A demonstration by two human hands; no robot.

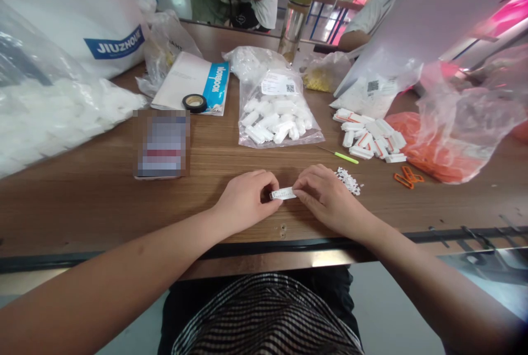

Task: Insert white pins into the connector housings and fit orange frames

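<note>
Between my two hands, just above or on the wooden table, is a small white rectangular plastic piece with a row of marks or slots along it. My left hand pinches its left end between thumb and fingers. At its right end, the thumb and fingers of my right hand are closed on it. Right beside my right hand lies a small heap of tiny white parts. Behind that hand rests a thin tool with a yellow-green handle.
White pieces with orange edges are piled at the right, near orange rings and a bag of orange parts. A clear bag of white pieces lies ahead. Leftward are a phone, black tape and a notebook.
</note>
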